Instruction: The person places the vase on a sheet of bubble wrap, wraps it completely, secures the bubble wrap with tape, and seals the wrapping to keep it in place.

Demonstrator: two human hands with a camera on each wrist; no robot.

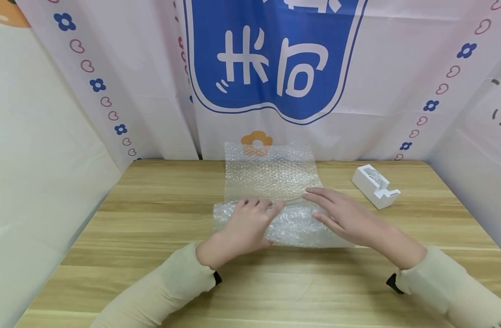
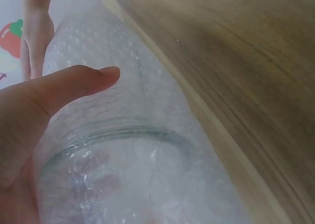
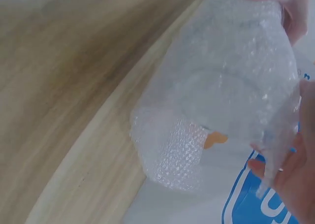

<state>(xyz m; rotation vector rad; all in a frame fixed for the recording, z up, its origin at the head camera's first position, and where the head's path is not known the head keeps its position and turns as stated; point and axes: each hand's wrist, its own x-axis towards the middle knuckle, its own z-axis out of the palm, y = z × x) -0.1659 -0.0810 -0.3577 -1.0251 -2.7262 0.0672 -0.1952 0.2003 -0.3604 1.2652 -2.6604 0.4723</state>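
A clear glass vessel [image 2: 123, 133] shows its round rim through layers of bubble wrap [image 1: 297, 230], forming a roll on the table. Behind the roll, the rest of the sheet lies flat toward the wall. My left hand [image 1: 246, 225] grips the left part of the roll, its thumb [image 2: 98, 81] on the near side; some fingers show dimly through the wrap and glass. At the right end, my right hand [image 1: 346, 218] touches the wrap with fingers extended, and a loose flap of film [image 3: 275, 160] overlaps them in the right wrist view.
A white tape dispenser [image 1: 375, 184] stands on the wooden table [image 1: 160, 218], right of the sheet. Behind, the table meets a printed cloth backdrop [image 1: 357, 127] with a blue emblem; the sheet's far end bends up against it. White cloth walls flank both sides.
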